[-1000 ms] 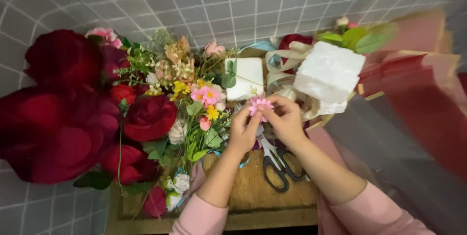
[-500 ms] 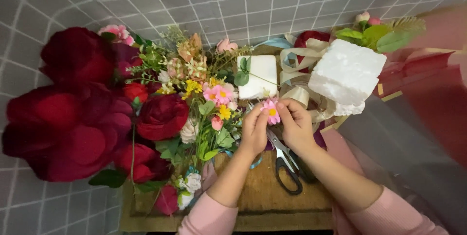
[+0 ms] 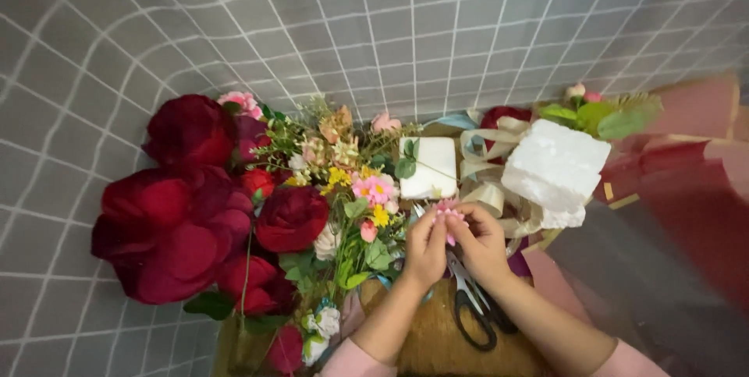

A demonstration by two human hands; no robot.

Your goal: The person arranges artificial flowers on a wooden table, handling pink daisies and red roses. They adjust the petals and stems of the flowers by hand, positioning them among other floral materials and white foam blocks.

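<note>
While both hands meet over the middle of the wooden board [image 3: 437, 346], the head view gives the following.

Head view, grip: left hand [image 3: 425, 248] and right hand [image 3: 480, 244] are each closed on the small pink flower [image 3: 446, 207], fingertips pinched at its base from either side.

Reason for the hold: judged, a two-sided pinch keeps so small a bloom steady and turned up toward the camera, clear of the clutter below.

Location of flower: raised between the two hands, just in front of the smaller white foam block [image 3: 429, 168], above the scissors [image 3: 472, 311].

Look of flower: pale pink, many short thin petals, daisy-like; stem hidden by the fingers, length cannot be told.

Scissors: black-handled, lying flat on the board under the right wrist, within reach, untouched.

Left of hands: mixed bunch of small flowers [image 3: 351, 190], yellow, pink and cream with green leaves; beyond it large dark red roses [image 3: 179, 221].

Right of hands: larger white foam block [image 3: 555, 170] resting on loops of cream ribbon [image 3: 488, 147]; red wrapping paper [image 3: 694, 182] at the far right edge, blurred.

Background: grey cloth with a white grid [image 3: 374, 26] under everything.

Sleeves: pink, both forearms entering from the bottom edge.
</note>
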